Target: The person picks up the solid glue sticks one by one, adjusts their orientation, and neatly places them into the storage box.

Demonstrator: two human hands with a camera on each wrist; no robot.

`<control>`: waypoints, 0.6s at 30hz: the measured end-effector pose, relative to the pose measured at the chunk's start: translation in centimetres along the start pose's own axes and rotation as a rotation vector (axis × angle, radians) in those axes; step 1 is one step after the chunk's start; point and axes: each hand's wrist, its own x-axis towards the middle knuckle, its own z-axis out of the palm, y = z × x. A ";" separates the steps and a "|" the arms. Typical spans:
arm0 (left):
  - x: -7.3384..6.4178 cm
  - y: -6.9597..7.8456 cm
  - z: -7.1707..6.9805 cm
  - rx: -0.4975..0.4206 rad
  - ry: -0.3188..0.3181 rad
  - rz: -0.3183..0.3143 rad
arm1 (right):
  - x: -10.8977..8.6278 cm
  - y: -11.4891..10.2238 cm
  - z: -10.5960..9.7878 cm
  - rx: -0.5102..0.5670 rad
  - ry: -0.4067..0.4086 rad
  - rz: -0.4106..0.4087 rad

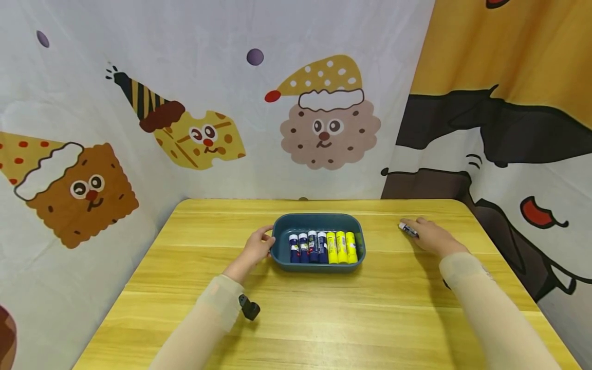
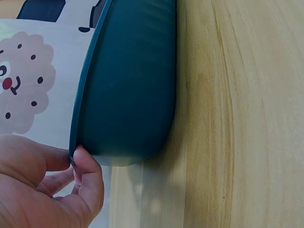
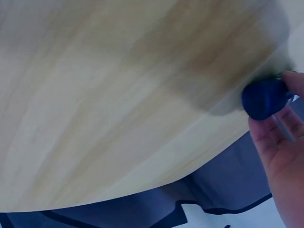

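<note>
A blue-green plastic basin (image 1: 319,268) stands on the table, holding a row of glue sticks: dark blue ones with white caps (image 1: 313,249) on the left, and 3 yellow ones (image 1: 341,247) on the right. My left hand (image 1: 257,247) pinches the basin's left rim between thumb and fingers; the left wrist view shows the basin wall (image 2: 128,80) close up. Off to the right, my right hand (image 1: 432,237) grips another dark blue glue stick (image 1: 409,229) with a white cap. Its dark blue end (image 3: 263,99) faces the right wrist camera, close above the tabletop.
The wooden table (image 1: 314,318) has its back edge against a cloth backdrop (image 1: 259,154) printed with cartoon biscuits. Further cloth hangs along the left and right sides. A black device (image 1: 250,307) is strapped at the left wrist.
</note>
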 end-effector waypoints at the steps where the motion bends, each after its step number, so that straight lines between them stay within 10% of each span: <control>1: 0.0 0.0 0.0 -0.001 0.002 0.003 | 0.0 -0.1 0.0 0.006 -0.010 0.007; 18: 0.2 -0.1 -0.1 0.014 0.003 0.011 | 1.8 -5.3 -4.0 0.323 0.074 0.121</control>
